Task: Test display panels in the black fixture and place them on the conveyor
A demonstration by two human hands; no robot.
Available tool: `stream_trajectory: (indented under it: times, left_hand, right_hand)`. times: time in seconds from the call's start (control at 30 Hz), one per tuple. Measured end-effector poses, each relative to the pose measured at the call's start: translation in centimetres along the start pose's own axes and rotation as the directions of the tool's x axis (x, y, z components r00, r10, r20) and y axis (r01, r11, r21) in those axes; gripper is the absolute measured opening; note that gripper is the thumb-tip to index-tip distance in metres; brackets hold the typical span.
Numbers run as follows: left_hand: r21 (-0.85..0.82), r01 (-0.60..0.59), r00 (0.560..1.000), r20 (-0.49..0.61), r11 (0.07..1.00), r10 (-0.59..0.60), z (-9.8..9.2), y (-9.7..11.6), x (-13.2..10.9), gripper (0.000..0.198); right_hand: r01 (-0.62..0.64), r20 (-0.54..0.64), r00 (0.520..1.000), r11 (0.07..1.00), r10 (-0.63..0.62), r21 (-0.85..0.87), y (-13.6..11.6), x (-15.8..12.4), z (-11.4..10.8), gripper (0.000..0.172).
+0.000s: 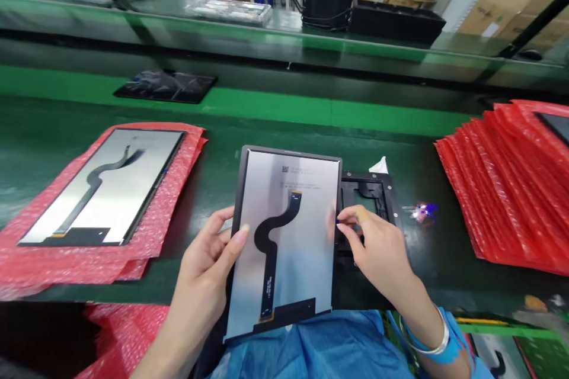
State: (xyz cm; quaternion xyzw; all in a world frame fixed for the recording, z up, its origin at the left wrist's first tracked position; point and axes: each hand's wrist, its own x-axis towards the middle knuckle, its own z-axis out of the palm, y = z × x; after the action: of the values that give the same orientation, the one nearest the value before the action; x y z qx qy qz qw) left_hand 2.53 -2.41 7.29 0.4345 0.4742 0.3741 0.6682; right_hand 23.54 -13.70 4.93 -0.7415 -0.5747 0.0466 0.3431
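My left hand (212, 263) grips the left edge of an LCD screen panel (306, 237), thumb on its silvery back. A black ribbon cable (265, 234) curves across that back, and the panel is tilted over the bench's front edge. At the panel's right edge, my right hand (377, 243) is closed in a pinch, thumb and forefinger meeting at a tiny blue tab (338, 221). Partly hidden behind the panel and this hand lies a black frame fixture (393, 201). To the left, a second LCD screen panel (120, 189) rests on red bubble wrap (166, 219), with a blue spot on its edge.
Red bubble-wrap sleeves (489, 189) are stacked at the right. Between them and the fixture is a small blue and pink heap (423, 212). A dark flat panel (166, 86) lies at the back left, below a raised shelf (284, 29). A green crate (533, 331) stands low at right.
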Motion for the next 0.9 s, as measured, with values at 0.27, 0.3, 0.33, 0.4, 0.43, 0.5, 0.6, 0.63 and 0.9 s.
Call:
stream_trajectory:
  times: [0.27,0.3,0.33,0.4,0.43,0.5,0.6,0.63,0.9]
  left_hand:
    - [0.102,-0.046,0.999,0.011,0.994,0.045,1.3,1.1,0.0,0.038]
    - [0.111,-0.056,0.998,0.018,0.992,0.054,1.4,1.0,0.0,0.036]
    - [0.118,-0.064,0.998,0.023,0.991,0.062,1.6,0.9,0.1,0.035]
    - [0.131,-0.067,0.998,0.03,0.989,0.063,1.8,0.7,0.2,0.035]
    - [0.132,-0.06,0.998,0.032,0.989,0.056,1.9,0.6,0.3,0.037]
    - [0.114,-0.033,0.999,0.028,0.993,0.03,2.1,0.4,0.7,0.042]
    - [0.034,-0.018,1.0,-0.002,0.999,0.018,2.0,0.6,1.3,0.046]
    - [-0.001,-0.028,0.999,-0.025,1.0,0.028,1.9,0.9,1.5,0.045]
    - [-0.306,-0.041,0.991,-0.132,0.951,0.001,1.3,2.3,1.3,0.043]
  right_hand:
    - [0.018,-0.008,1.0,0.999,-0.018,0.041,1.4,0.0,-0.2,0.011]
    - [0.015,-0.019,1.0,0.999,-0.014,0.04,1.5,0.0,-0.3,0.011]
    - [0.006,-0.013,1.0,0.999,-0.005,0.04,1.5,0.0,-0.4,0.011]
    - [-0.032,0.043,0.999,0.998,0.03,0.05,1.4,0.1,-0.7,0.012]
    - [-0.06,0.087,0.995,0.996,0.054,0.063,1.3,0.2,-0.9,0.012]
    - [-0.128,0.181,0.978,0.981,0.101,0.148,1.4,0.3,-1.7,0.012]
    - [-0.244,0.233,0.959,0.89,0.162,0.385,3.1,0.1,-3.4,0.012]
    - [-0.28,0.203,0.956,0.861,0.211,0.424,4.3,0.0,-4.1,0.014]
    - [-0.666,-0.088,0.731,0.679,0.677,-0.31,14.2,-0.9,-7.7,0.014]
